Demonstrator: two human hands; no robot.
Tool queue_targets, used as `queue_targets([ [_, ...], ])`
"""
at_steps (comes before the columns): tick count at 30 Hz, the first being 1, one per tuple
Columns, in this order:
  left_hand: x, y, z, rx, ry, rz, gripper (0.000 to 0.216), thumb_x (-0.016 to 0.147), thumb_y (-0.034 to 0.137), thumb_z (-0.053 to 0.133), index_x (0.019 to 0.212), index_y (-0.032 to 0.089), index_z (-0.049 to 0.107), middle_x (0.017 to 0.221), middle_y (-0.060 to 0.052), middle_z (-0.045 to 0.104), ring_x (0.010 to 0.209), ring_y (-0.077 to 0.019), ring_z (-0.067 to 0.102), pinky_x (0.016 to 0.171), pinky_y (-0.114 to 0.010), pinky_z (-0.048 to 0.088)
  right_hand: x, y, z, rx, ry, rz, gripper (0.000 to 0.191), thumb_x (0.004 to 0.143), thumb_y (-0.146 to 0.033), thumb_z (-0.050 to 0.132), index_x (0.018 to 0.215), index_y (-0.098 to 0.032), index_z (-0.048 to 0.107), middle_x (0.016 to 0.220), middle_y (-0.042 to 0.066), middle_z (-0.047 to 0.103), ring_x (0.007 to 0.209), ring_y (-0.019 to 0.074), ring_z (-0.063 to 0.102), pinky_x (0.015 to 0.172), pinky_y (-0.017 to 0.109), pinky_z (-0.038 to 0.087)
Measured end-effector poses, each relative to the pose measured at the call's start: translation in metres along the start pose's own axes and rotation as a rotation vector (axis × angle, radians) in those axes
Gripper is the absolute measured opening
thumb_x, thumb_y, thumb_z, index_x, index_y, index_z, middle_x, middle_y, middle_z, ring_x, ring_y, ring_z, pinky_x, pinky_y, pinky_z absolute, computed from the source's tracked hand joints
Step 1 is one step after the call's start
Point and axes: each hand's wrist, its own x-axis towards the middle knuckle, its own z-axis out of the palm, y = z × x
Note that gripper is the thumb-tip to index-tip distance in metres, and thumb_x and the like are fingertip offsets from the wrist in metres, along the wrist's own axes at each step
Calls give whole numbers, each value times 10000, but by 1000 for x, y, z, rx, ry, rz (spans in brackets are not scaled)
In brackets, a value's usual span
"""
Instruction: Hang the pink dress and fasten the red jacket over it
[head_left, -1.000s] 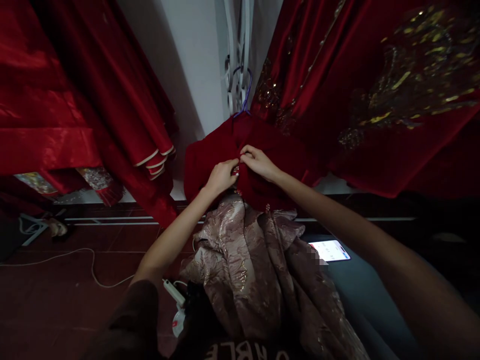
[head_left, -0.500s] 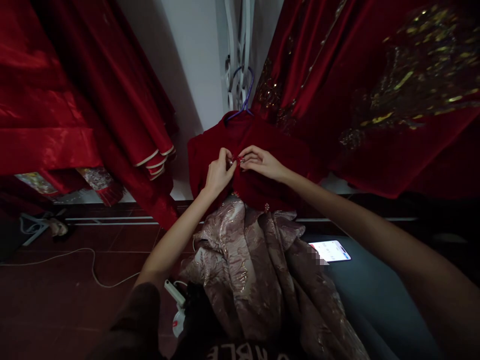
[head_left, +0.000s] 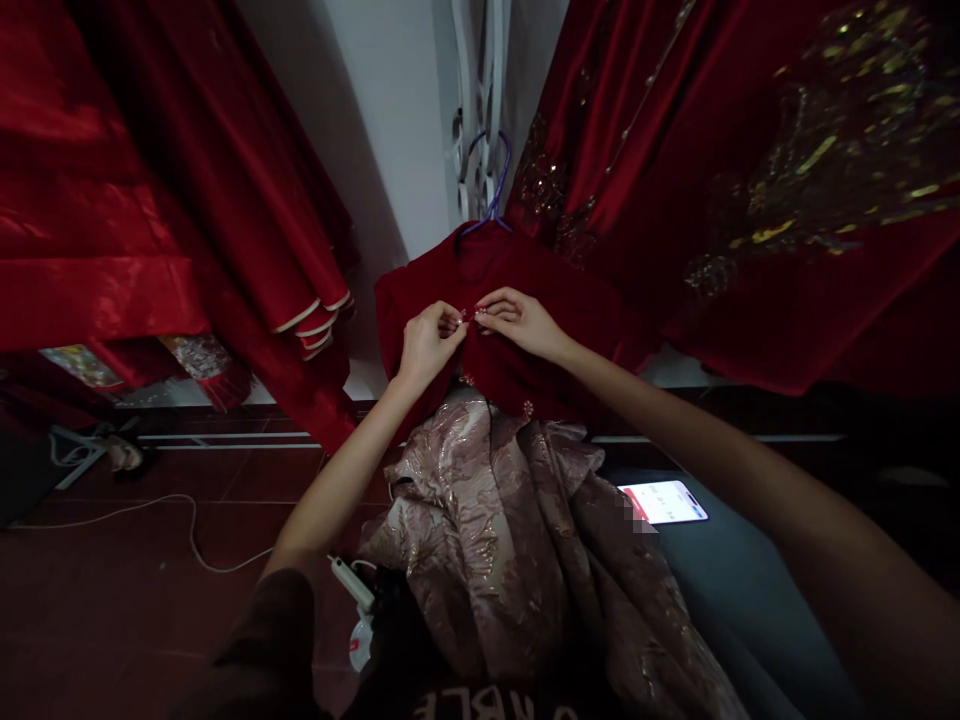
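A dark red jacket (head_left: 491, 380) hangs from a purple hanger (head_left: 496, 190). At the middle of its front, my left hand (head_left: 429, 345) pinches the edge of the opening between thumb and fingers. Just across from it, my right hand (head_left: 523, 322) is closed on the other edge, fingertips close to the left ones. Small shiny beads or buttons show at both sets of fingertips; the exact fastening is too small to make out. Lower on the jacket front sits a beaded ornament (head_left: 528, 409). Below the hem, shiny brownish-pink brocade fabric (head_left: 480, 520) drapes over my lap.
Red satin garments (head_left: 247, 200) hang at the left, and sequinned red ones (head_left: 750, 300) at the right. A lit phone (head_left: 667, 502) lies on a grey-blue surface at right. On the tiled floor are a white cable (head_left: 193, 540) and a power strip (head_left: 351, 584).
My left hand has shifted slightly left and turned, its fingers lying flatter. A small gap with the beads now shows between my fingertips. Both hands stay at the jacket front.
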Motion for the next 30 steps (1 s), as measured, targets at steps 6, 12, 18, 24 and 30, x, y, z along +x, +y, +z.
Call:
queue_targets([
  [6,3,6,-1,-69,-55,7,85,722,173,603,805,195,603,728,4,633,643,-85,591,592,-189,491,5,0,1,-130,13,-21,364,682,-438,721,905,-188,577,795,22,627,719,130,600,620,263,547],
  [12,8,-9,5,-246,21,-141,97,709,190,610,799,158,625,759,-28,667,666,-90,615,634,-205,512,0,-5,2,-40,-12,5,365,695,-469,709,885,-189,570,751,14,632,694,129,620,671,294,562],
  [18,10,-17,12,-271,19,-139,116,756,239,598,818,156,651,806,-32,689,719,-104,640,685,-222,522,0,-8,3,-84,-33,-1,370,661,-453,744,856,-185,579,717,18,641,680,142,631,649,300,559],
  [24,6,-12,7,-379,-21,-155,275,728,376,682,893,156,684,900,-65,714,800,-150,666,751,-276,545,3,-7,4,-133,-5,-24,375,674,-464,731,868,-184,574,710,18,640,648,144,633,635,308,556],
  [30,4,-20,8,-327,-23,-130,284,753,395,659,915,166,708,949,-72,719,860,-176,672,806,-316,542,2,-1,5,-44,11,24,386,677,-481,723,865,-190,553,715,16,638,667,137,638,657,309,571],
])
